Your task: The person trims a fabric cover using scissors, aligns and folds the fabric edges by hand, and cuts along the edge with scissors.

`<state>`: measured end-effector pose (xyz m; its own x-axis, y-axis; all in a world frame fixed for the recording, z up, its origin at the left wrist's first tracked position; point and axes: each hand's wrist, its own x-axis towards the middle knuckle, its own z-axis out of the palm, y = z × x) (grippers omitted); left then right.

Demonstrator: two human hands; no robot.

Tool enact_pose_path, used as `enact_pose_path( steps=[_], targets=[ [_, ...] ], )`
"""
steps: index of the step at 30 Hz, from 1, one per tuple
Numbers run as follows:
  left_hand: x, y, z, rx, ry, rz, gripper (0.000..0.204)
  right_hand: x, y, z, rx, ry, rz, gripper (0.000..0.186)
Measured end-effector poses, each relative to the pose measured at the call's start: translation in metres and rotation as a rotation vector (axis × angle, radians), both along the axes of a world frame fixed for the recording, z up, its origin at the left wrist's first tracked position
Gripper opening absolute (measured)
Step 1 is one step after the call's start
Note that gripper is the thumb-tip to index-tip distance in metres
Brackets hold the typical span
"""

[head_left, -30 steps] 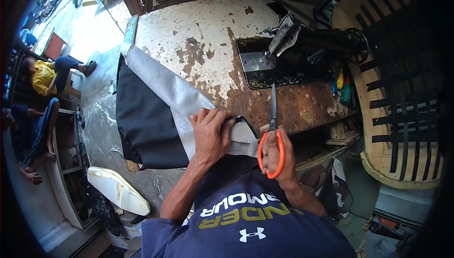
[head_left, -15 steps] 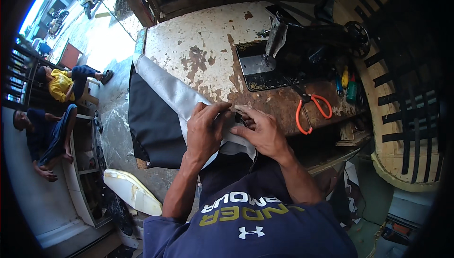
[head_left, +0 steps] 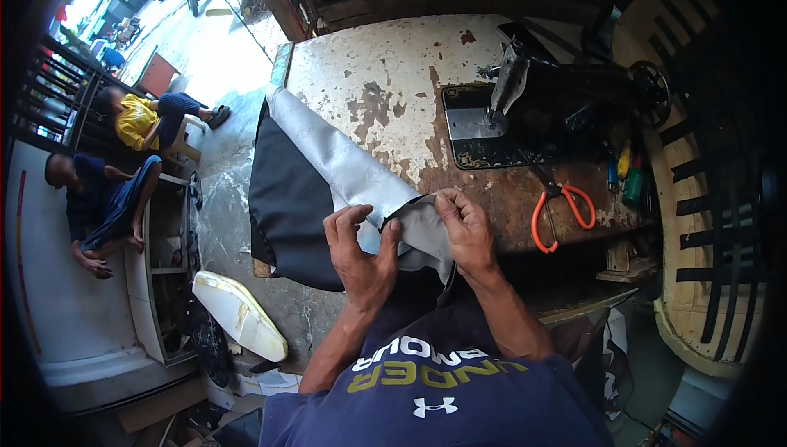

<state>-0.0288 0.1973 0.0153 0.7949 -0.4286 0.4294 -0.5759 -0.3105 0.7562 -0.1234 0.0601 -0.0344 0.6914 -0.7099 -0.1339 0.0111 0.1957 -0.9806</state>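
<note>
A piece of sheet material (head_left: 340, 160), silvery grey on its underside and black on its outer face (head_left: 287, 201), drapes off the left front edge of the worktable. In front of me, my right hand (head_left: 469, 235) pinches the grey edge of the material between thumb and fingers. My left hand (head_left: 359, 257) is beside it, thumb and curled fingers apart, with the thumb tip against a dark edge of the material. A sewing machine (head_left: 566, 90) stands beyond my right hand. Orange-handled scissors (head_left: 566, 201) rest on the table to its right.
The worktable (head_left: 377, 62) has peeling white paint. Small bottles and tools, one a green bottle (head_left: 632, 187), lie beside the machine. A slatted wooden frame (head_left: 705, 275) stands at right. A cream padded piece (head_left: 239, 316) is low at left. Two people sit at far left, one in a yellow shirt (head_left: 136, 122).
My hands have moved apart; the left has loosened from the material and its fingers have spread, while the right keeps its pinch. The whole view has shifted, so the scene appears further right and lower.
</note>
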Motion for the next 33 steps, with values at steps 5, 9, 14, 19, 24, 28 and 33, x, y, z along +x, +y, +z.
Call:
enact_pose_path(
  steps=[5, 9, 14, 19, 24, 28, 33],
  targets=[
    [-0.004, 0.003, -0.010, 0.036, 0.039, -0.004, 0.026, 0.002, 0.007, 0.002, 0.278, -0.164, -0.075, 0.019],
    [0.000, 0.006, -0.017, -0.174, 0.311, -0.016, 0.017, -0.006, 0.005, -0.008, 0.357, -0.212, -0.067, 0.018],
    [0.002, 0.007, -0.019, -0.494, 0.811, -0.097, 0.013, -0.014, 0.001, -0.011, 0.537, -0.318, -0.019, 0.018],
    [0.033, 0.020, 0.002, -0.690, 1.430, -0.412, 0.014, -0.014, -0.011, 0.006, 0.707, -0.319, 0.170, 0.020],
    [0.060, 0.012, 0.041, -0.446, 1.211, -0.485, 0.016, -0.009, -0.011, 0.008, 0.601, -0.295, 0.177, 0.018],
    [0.077, 0.000, 0.067, -0.450, 1.253, -0.497, 0.018, 0.001, -0.014, 0.034, 0.677, -0.445, 0.264, 0.021],
    [0.097, 0.004, 0.078, -0.356, 1.205, -0.600, 0.020, 0.008, -0.010, 0.044, 0.652, -0.473, 0.220, 0.028]
  ],
)
